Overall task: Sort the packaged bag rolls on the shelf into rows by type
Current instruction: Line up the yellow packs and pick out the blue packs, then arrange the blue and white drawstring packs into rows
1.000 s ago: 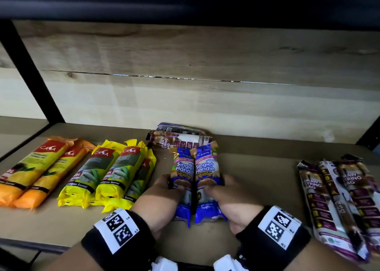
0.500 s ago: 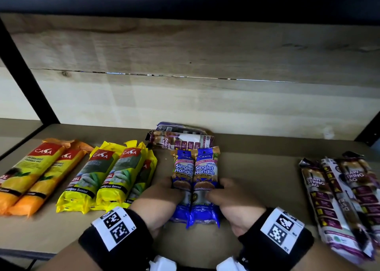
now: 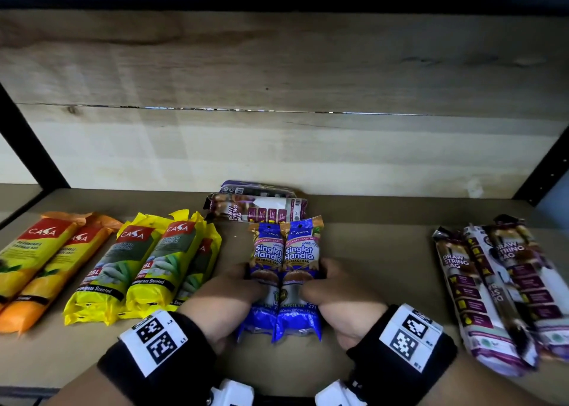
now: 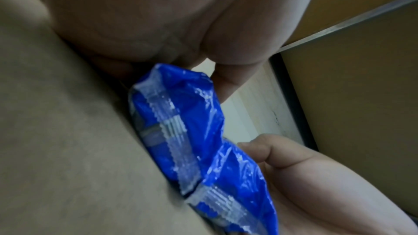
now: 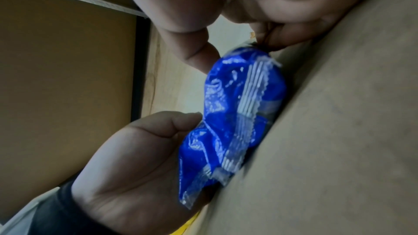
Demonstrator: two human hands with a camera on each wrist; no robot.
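Two blue "Singlet Handle" bag packs (image 3: 267, 258) (image 3: 300, 255) lie side by side, lengthwise, at the middle of the shelf (image 3: 369, 251). My left hand (image 3: 234, 295) grips the left pack from its outer side. My right hand (image 3: 338, 291) grips the right pack the same way, pressing the two together. In the left wrist view the crimped blue pack ends (image 4: 181, 113) rest on the board under my curled fingers. The right wrist view shows the same blue ends (image 5: 244, 96) between both thumbs.
Two orange packs (image 3: 37, 261) and three yellow packs (image 3: 144, 264) lie in rows at the left. Two purple draw-string packs (image 3: 258, 210) lie crosswise just behind the blue ones. Three more draw-string packs (image 3: 498, 288) lie at the right. A wooden back wall (image 3: 277, 147) closes the shelf.
The two blue packs have been squeezed closer and evened up, the left one drawn level with the right. Both hands stay on them.
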